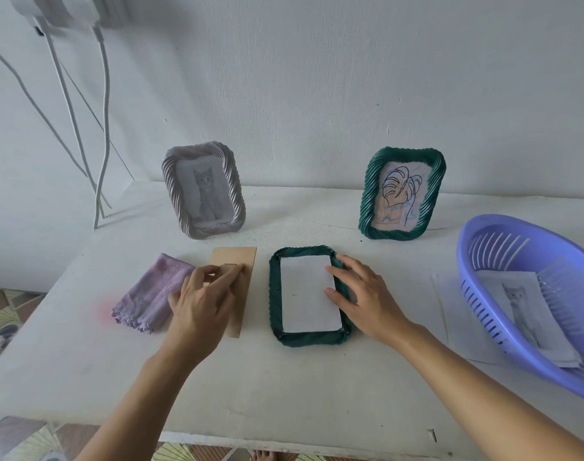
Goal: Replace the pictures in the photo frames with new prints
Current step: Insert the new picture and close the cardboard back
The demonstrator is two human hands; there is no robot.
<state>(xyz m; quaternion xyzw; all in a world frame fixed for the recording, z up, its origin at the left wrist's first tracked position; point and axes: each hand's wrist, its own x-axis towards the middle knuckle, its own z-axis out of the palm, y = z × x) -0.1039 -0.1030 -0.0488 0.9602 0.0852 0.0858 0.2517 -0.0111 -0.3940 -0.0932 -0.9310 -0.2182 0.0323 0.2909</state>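
Observation:
A dark green twisted-rim photo frame (309,339) lies face down in the middle of the white table, with the blank white back of a print (305,294) showing inside it. My right hand (360,299) rests on the frame's right side, fingers spread and touching the print's edge. Just left of it lies a brown backing board (240,261); my left hand (201,297) pinches the small stand tab on that board. A grey frame (202,191) with a cat picture and a second green frame (402,194) with a leaf drawing stand upright at the back.
A folded pink cloth (151,294) lies left of the board. A purple slotted basket (533,294) at the right holds cat prints (523,307), with a sheet of paper beneath it. White cables (97,134) hang down the wall at the back left. The table's front edge is close to me.

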